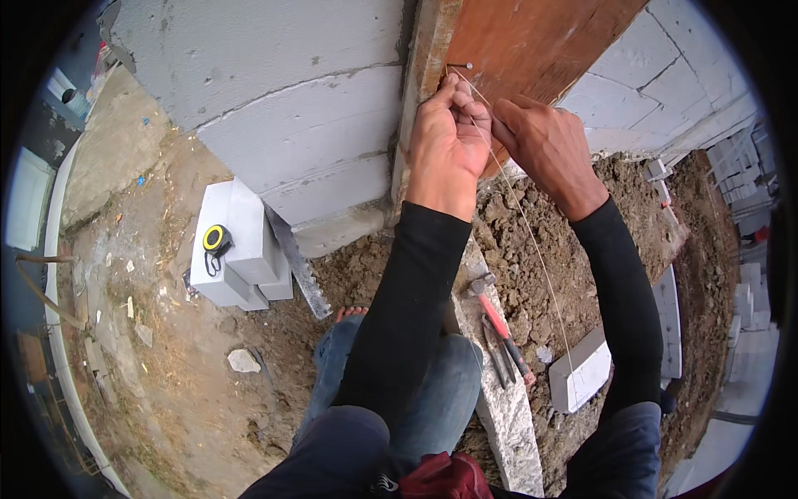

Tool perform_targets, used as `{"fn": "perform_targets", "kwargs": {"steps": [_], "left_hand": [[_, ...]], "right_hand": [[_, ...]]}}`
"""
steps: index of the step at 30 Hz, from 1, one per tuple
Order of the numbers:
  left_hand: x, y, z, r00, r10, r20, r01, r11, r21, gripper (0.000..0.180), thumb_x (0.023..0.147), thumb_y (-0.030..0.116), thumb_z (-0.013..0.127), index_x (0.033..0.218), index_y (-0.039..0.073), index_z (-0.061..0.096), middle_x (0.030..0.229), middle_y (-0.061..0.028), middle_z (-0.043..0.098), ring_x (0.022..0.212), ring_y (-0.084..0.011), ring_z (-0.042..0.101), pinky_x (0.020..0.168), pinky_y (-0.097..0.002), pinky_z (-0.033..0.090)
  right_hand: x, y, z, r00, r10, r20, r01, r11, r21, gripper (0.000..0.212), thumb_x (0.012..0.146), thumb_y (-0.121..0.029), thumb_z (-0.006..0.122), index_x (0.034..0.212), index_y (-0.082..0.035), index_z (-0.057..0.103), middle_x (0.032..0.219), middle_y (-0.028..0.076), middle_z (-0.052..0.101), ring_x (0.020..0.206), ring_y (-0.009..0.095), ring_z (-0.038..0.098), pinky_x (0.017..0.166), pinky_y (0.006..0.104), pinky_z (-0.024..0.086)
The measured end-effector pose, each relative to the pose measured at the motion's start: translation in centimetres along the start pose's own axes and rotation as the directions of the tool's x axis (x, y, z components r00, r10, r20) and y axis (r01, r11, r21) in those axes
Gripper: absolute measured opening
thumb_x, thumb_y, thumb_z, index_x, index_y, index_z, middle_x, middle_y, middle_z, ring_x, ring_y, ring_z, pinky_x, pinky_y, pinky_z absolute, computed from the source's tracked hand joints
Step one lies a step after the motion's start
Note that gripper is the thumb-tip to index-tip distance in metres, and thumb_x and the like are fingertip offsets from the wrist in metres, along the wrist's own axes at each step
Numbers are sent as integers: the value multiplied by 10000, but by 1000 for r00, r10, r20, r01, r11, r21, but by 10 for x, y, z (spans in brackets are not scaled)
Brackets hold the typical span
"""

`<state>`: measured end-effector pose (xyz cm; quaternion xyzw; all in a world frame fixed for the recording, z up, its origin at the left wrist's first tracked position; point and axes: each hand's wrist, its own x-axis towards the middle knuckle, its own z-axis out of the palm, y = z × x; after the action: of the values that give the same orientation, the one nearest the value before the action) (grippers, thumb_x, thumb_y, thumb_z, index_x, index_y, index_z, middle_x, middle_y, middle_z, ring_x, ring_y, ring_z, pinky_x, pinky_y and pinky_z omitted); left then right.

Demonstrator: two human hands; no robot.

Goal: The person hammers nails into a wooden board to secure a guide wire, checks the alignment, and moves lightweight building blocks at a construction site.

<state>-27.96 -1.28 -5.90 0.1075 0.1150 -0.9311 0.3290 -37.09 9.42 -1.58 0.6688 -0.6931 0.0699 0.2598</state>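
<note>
A nail (460,66) sticks out of the brown wooden board (532,41), with a thin white string (529,229) at it. Just below the nail my left hand (453,137) is closed, palm toward me, its curled fingertips pinching the string. To its right, my right hand (547,150) is closed too, back of the hand showing. A strand leads toward its fingers, which are partly hidden behind the hand. Another length of string slants down between my forearms to a white block (581,371) on the soil.
A pale block wall (291,91) stands left of the board. A yellow-black tape measure (218,240) lies on stacked white blocks (237,200), a handsaw (297,262) leaning beside them. A red-handled hammer (497,320) and pliers (497,349) rest on a concrete strip (511,424). Rough soil surrounds them.
</note>
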Motion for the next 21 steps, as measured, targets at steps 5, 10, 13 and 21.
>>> {"fn": "perform_targets", "kwargs": {"steps": [5, 10, 13, 21], "left_hand": [[6, 8, -6, 995, -21, 94, 19, 1000, 18, 74, 969, 65, 578, 943, 1, 604, 771, -47, 637, 617, -95, 592, 546, -223, 498], [0, 3, -2, 996, -18, 88, 5, 989, 150, 94, 979, 95, 563, 971, 10, 603, 814, -41, 626, 661, -81, 586, 591, -214, 510], [5, 2, -3, 994, 9, 109, -22, 993, 119, 112, 987, 102, 543, 970, 7, 600, 832, -49, 627, 679, -88, 597, 594, -202, 513], [1, 5, 0, 998, -52, -41, 50, 998, -34, 50, 967, 30, 553, 985, 15, 597, 794, -47, 644, 656, -92, 599, 565, -230, 503]], "right_hand": [[14, -22, -44, 971, -167, 171, 205, 949, -239, 98, 856, -158, 643, 829, -67, 620, 877, 71, 590, 628, 248, 645, 546, 377, 507], [40, -24, -51, 890, -457, -4, 455, 887, -78, 156, 857, -160, 642, 960, -50, 684, 920, 77, 586, 670, 254, 645, 627, 376, 525], [55, -20, -40, 953, -294, 68, 256, 907, 334, 200, 924, -200, 609, 982, -26, 689, 950, 68, 637, 705, 238, 632, 651, 350, 518], [50, 10, 7, 877, 274, 395, -229, -485, 844, 243, 1006, -292, 561, 995, -73, 666, 1094, 52, 699, 626, 29, 544, 555, 191, 463]]}}
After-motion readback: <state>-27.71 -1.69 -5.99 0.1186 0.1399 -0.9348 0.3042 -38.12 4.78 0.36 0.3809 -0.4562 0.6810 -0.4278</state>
